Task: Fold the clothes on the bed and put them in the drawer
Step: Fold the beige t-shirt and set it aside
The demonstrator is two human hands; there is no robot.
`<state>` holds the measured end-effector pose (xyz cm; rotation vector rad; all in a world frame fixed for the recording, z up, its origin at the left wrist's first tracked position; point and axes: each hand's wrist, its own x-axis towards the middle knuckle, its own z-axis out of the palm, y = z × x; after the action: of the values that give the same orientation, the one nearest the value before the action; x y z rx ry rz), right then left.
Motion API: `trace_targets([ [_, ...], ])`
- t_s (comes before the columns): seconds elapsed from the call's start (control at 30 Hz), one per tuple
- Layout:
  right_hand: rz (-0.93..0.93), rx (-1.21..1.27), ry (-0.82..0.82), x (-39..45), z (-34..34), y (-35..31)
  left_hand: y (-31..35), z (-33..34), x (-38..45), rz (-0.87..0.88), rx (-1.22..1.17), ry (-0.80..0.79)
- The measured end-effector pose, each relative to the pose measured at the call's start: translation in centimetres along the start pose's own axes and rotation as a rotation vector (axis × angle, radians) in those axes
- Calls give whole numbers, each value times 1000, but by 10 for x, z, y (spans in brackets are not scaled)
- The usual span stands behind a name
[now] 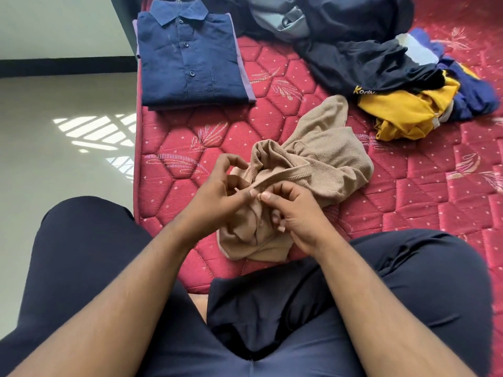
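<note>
Two hands (255,202) pinching the crumpled tan shirt (313,164).

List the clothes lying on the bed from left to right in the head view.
Folded navy shirt → crumpled tan garment, pinched by the left hand and right hand → dark heap → yellow and blue garment.

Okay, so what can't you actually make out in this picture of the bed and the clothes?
Head view only:
- The drawer: not in frame.
- The tan shirt: bunched, and the left hand and right hand pinching it cover its middle.
- The dark clothes pile: heaped and cut off by the top edge; count unclear.
- The garment under the folded navy shirt: only its edge shows.
</note>
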<state>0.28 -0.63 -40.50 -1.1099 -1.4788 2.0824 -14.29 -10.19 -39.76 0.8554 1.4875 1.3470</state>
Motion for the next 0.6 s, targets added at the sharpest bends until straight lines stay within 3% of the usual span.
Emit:
trace_targets([
  [0.07, -332, -324, 253, 3, -7, -1, 7, -9, -3, 11, 86, -88],
  [0.13, -562, -544, 379, 3, -20, -8, 21, -18, -10, -33, -41, -246],
  [0.23, -538, -823, 208, -1, -43, -16, 37, -25, -20, -28, -32, -383],
  [0.3, -610, -883, 88, -7, -45, -19, 38, -26, -18, 46, 81, -213],
  [0.37, -713, -867, 105, -10, -44, -18, 26, -33, -10, 121, 293, 123],
  [0.4, -710, -874, 148, -10, -46, -17, 19, -39, -7, 117, 428, 260],
  [0.43, -674, -908, 189, -8, -52, -15, 12, -45, -5, 68, 560, 295],
  [0.53, -410, -1087, 202, -2, -67, -12, -8, -53, -7, -147, 799, 75],
  [0.6, -305, -1033, 138, 2, -65, -10, -17, -47, -8, -141, 777, 77],
])
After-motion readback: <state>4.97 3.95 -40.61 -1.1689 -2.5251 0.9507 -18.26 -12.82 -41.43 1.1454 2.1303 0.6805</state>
